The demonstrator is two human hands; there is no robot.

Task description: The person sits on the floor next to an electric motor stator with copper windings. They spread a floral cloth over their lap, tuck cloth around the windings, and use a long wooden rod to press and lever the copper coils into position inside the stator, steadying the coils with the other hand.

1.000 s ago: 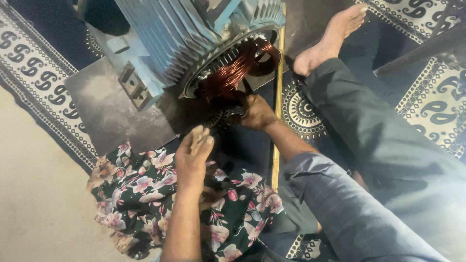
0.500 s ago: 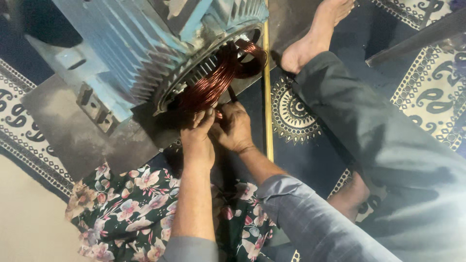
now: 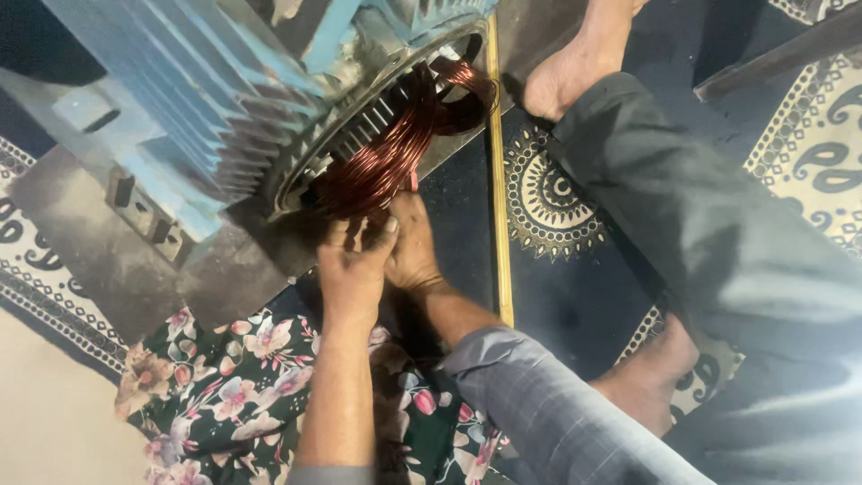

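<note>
A large light-blue finned motor housing [image 3: 206, 99] lies on its side with its open end facing me. Copper wire coils [image 3: 395, 144] hang out of that opening. My left hand [image 3: 355, 265] and my right hand [image 3: 415, 242] are pressed together at the lower end of the coils, fingers curled around the copper strands. The fingertips are partly hidden behind the wire, so the exact grip is hard to see.
A thin yellow wooden stick [image 3: 499, 171] lies on the dark patterned rug [image 3: 557, 198] right of my hands. A floral cloth [image 3: 224, 386] covers my lap. The motor rests on a grey metal plate [image 3: 99, 251]. My grey-trousered leg [image 3: 718, 233] and bare foot [image 3: 575, 67] stretch along the right.
My left hand moved up from the floral cloth to join the right hand at the copper coils. The view has shifted closer to the motor opening.
</note>
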